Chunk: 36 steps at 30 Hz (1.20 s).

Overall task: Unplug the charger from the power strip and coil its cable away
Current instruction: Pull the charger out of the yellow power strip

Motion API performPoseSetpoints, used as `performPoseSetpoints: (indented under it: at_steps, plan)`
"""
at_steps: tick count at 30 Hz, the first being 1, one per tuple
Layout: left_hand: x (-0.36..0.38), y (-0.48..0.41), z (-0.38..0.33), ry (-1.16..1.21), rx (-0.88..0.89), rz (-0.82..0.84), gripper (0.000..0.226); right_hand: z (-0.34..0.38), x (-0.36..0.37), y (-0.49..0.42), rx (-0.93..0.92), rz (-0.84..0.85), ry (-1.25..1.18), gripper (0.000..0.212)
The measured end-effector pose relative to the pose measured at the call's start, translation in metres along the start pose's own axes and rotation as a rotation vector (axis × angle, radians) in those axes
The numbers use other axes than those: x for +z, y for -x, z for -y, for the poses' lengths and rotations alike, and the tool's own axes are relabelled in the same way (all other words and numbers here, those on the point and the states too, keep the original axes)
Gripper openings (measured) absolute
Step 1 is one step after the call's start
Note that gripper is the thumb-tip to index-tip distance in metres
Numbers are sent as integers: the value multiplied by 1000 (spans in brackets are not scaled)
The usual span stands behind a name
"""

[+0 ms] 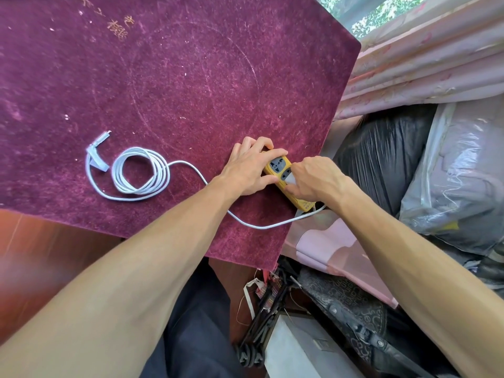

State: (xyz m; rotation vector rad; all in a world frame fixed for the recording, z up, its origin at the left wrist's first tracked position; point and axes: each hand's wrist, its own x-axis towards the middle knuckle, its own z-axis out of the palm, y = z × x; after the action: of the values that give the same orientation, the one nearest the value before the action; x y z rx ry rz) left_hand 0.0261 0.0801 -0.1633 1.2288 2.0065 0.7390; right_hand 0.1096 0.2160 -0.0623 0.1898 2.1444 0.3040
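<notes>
White charger point(290, 179) apparently pinched in right hand point(313, 181) fingers; left hand point(249, 167) fingers clamp power strip point(281, 170)

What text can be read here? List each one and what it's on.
Cloth: faded gold characters near the top edge, too worn and blurred to read.
Power strip: dark print on its near end, too small to read.
Dark patterned fabric at lower right: repeated lettering, too distorted to read.
Nothing else carries text; none of it can be quoted.
</notes>
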Motion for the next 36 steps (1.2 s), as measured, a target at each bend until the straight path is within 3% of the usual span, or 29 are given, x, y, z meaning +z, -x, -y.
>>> performPoseSetpoints:
  at_steps: [26, 28, 30, 34, 36]
  plan:
    - [-8, 2, -21, -38, -84, 53, 64, -3, -4, 16, 33, -24, -61, 42]
    - [-16, 5, -32, -85, -139, 92, 65, -3, -4, 36, 140, -40, -196, 42]
    - [-34, 14, -50, -11, -235, 75, 64, -4, -4, 61, 284, -55, -500, 42]
    - [-89, 64, -96, 395, -359, 12, 44, 9, -17, 136, 379, -281, -1292, 22]
    - [-125, 104, -122, 624, -466, 63, 33, 28, -34, 180, 340, -410, -1566, 27]
